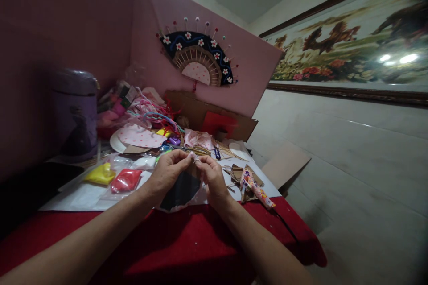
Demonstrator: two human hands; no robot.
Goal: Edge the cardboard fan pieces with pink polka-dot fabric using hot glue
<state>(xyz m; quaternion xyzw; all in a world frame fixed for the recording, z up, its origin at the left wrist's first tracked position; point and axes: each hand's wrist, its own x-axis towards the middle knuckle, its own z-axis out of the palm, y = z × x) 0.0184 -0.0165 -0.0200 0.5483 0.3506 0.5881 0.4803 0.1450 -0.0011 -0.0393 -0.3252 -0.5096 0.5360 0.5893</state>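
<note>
My left hand [169,171] and my right hand [211,177] meet over the table, fingers pinched together on a small pale pink piece [193,156] held between them. Under the hands lies a dark fan-shaped sheet [182,193] on white paper [87,196]. A red clay bag [125,181] and a yellow clay bag [100,174] lie to the left of my left hand. A patterned paper roll [257,191] lies right of my right hand.
A red cloth [200,240] covers the table. A purple jar [78,113] stands at the left. Ribbons and craft scraps [157,120] pile up at the back by a cardboard box [214,117]. A decorated fan [199,57] hangs on the pink board. The table edge drops off at the right.
</note>
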